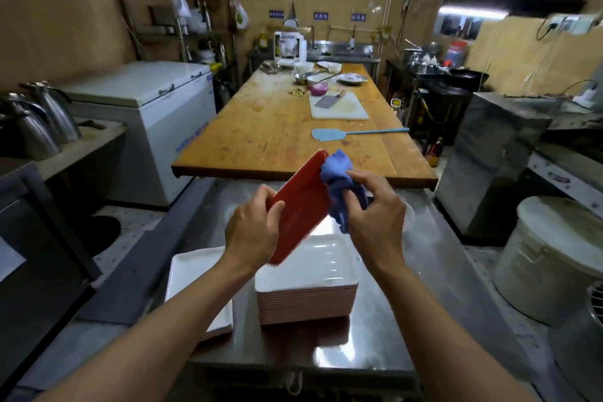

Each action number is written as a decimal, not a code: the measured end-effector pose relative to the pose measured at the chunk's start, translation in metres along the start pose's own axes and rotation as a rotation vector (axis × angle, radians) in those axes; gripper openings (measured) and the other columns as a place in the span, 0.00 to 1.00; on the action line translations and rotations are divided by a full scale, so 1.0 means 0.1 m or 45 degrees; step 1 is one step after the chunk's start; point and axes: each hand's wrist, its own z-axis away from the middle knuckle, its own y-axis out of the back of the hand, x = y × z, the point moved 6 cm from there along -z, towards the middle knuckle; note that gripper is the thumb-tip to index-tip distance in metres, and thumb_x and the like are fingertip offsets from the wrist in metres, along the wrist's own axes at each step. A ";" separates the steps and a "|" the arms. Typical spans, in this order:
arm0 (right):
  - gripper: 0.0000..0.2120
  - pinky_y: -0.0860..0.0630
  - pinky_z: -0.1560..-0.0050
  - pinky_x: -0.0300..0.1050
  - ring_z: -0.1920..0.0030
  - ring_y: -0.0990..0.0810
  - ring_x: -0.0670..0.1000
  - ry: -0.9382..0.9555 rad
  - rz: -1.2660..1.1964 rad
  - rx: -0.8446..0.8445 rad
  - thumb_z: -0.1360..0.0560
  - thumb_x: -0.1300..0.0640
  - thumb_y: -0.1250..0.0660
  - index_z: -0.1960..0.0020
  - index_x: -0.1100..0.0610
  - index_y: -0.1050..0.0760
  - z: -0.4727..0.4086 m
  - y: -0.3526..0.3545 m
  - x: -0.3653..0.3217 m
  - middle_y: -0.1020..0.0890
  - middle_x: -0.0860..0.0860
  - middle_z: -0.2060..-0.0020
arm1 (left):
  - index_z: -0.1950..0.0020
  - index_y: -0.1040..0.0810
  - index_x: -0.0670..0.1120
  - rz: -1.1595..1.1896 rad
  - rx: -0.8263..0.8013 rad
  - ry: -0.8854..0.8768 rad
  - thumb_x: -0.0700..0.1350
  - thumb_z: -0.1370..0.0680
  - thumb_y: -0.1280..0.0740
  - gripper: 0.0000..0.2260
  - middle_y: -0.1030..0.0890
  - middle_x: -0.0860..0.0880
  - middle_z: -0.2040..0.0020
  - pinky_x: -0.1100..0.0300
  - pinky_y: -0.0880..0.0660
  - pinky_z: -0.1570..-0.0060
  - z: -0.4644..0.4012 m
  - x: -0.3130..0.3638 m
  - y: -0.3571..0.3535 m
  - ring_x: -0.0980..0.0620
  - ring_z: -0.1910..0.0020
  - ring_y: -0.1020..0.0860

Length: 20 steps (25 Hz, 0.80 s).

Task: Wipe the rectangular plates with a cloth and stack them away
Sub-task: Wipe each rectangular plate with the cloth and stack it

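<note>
Steel counter [424,258] fills the lower centre of the frame; bare metal shows to the right of the stack and along the near edge. Its far edge meets the near edge of the wooden table [261,127] at mid-frame. Floor gap [130,232] runs down the left, between the counter and the white chest freezer [153,127]. White bucket [554,258] stands off the counter's right side.

Red plate [301,206] is held tilted above the counter at frame centre, red underside toward the camera, far corner raised toward the table edge. Rectangular, rounded corners, glossy.

Left hand [253,228] grips the plate's near-left edge, fingers curled round the rim. Right hand [375,215] clenches a bunched blue cloth [339,179], which touches the plate's upper right edge.

Directly below: stack of plates [306,290], white top faces, pinkish rims. Single white plate [195,271] lies just left of the stack, partly hidden by the left forearm.
</note>
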 end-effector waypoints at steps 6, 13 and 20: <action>0.12 0.32 0.37 0.47 0.37 0.31 0.54 0.243 -0.039 -0.152 0.29 0.68 0.33 0.47 0.60 0.24 -0.12 -0.43 -0.50 0.26 0.55 0.39 | 0.55 0.27 0.46 0.175 0.061 0.128 0.45 0.21 0.39 0.05 0.21 0.50 0.61 0.57 0.29 0.62 0.05 0.07 0.31 0.50 0.60 0.24; 0.14 0.30 0.42 0.60 0.40 0.28 0.59 0.437 0.191 -0.241 0.26 0.58 0.38 0.43 0.62 0.27 -0.10 -0.52 -0.49 0.27 0.58 0.38 | 0.55 0.25 0.47 0.464 0.087 0.318 0.45 0.20 0.40 0.06 0.20 0.49 0.60 0.54 0.23 0.59 0.19 0.00 0.38 0.50 0.59 0.21; 0.08 0.31 0.39 0.58 0.40 0.30 0.55 0.166 -0.025 -0.215 0.24 0.60 0.39 0.46 0.52 0.31 -0.08 -0.33 -0.17 0.30 0.56 0.42 | 0.54 0.26 0.49 0.635 0.066 0.378 0.46 0.19 0.42 0.07 0.19 0.48 0.58 0.52 0.21 0.57 0.25 0.01 0.32 0.48 0.57 0.19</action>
